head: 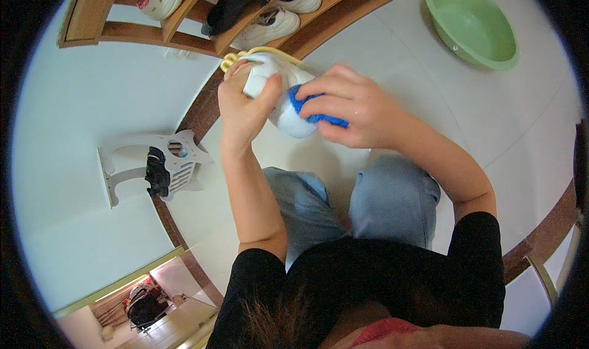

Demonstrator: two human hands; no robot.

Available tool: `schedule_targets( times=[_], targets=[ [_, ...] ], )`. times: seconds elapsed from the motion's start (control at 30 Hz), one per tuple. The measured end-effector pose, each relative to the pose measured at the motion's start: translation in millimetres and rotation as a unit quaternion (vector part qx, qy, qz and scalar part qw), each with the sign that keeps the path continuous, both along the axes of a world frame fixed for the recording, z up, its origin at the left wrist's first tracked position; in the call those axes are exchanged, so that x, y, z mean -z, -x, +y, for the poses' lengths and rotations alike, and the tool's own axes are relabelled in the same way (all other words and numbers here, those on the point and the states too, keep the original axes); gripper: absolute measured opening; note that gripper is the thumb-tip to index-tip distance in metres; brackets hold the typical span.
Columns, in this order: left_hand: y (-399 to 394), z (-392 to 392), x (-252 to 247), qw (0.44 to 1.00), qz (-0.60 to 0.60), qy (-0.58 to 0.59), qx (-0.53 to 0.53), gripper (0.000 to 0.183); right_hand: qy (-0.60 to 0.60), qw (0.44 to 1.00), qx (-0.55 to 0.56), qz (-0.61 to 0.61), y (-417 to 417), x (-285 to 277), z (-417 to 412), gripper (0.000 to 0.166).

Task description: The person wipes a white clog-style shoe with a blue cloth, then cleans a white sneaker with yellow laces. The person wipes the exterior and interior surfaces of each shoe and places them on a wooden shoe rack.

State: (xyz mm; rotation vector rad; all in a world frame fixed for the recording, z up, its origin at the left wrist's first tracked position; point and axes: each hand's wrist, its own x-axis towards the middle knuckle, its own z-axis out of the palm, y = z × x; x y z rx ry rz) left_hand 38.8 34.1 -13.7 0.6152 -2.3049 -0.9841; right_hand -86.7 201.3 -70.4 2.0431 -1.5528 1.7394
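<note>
My left hand point(246, 105) grips a white shoe point(294, 121) with a pale yellow sole edge, raised above the floor in front of my knees. Pressed against the shoe's rounded white end is a blue cloth or sponge point(322, 118), which my right hand point(361, 107) holds between its bent fingers. Part of the shoe is hidden by my hands, and its surface is slightly blurred.
A wooden shoe rack point(340, 22) with several shoes stands beyond my hands. At the upper right a green plastic basin point(478, 31) rests on the tiled floor. A white plastic stool or rack point(133, 169) with a black item lies at the left, by the wall.
</note>
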Motion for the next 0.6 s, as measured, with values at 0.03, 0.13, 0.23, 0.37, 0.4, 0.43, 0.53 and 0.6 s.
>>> schedule_targets(
  times=[0.03,0.13,0.23,0.37,0.4,0.43,0.53,0.6],
  targets=[
    [-2,0,5,0.999,0.016,0.044,-0.015,0.024,0.016,1.000,-0.009,-0.002,-1,2,-3,0.028],
    [-11,-14,6,0.984,0.127,-0.045,0.120,0.026,0.055,0.994,-0.087,-0.028,-8,-6,-3,0.027],
    [-3,-12,-1,0.956,0.171,-0.082,0.225,0.027,0.034,0.992,-0.107,-0.052,-7,-30,8,0.025],
    [4,8,-8,0.913,0.261,-0.180,0.258,0.036,0.016,0.998,0.049,-0.045,33,-21,3,0.021],
    [8,14,-10,0.910,0.263,-0.200,0.249,0.040,-0.017,0.995,0.069,-0.069,46,-15,1,0.020],
    [13,19,-11,0.907,0.265,-0.221,0.240,0.044,-0.050,0.990,0.090,-0.092,53,-11,1,0.019],
    [14,20,-3,0.904,0.286,-0.225,0.222,0.047,0.020,0.995,-0.004,-0.095,18,-32,17,0.019],
    [24,19,7,0.891,0.289,-0.233,0.262,0.047,0.054,0.992,-0.058,-0.098,12,-36,23,0.020]
  ],
)
